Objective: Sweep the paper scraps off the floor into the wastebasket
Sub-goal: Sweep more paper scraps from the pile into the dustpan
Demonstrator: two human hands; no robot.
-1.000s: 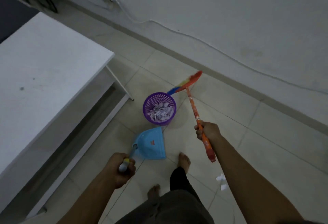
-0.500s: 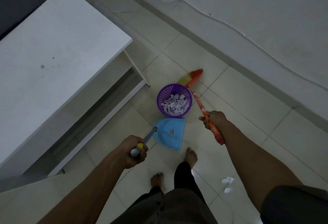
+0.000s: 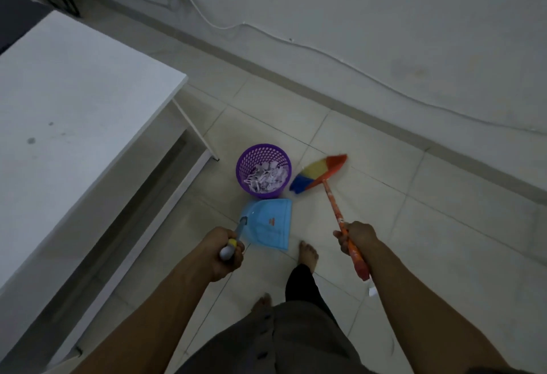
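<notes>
Left hand (image 3: 225,252) grips dustpan (image 3: 266,225), right hand (image 3: 356,237) grips broom (image 3: 319,174) — perhaps 1 scrap (image 3: 371,291) on floor (image 3: 414,240).

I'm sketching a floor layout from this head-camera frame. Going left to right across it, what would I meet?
White table → left hand → purple wastebasket → bristle head of the broom → right hand. The blue dustpan is left out, since it shares the wastebasket's span.

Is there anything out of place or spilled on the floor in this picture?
Yes. One white paper scrap lies on the floor beside the right forearm, well apart from the purple wastebasket, which holds the other scraps. Nothing else stands out.
</notes>
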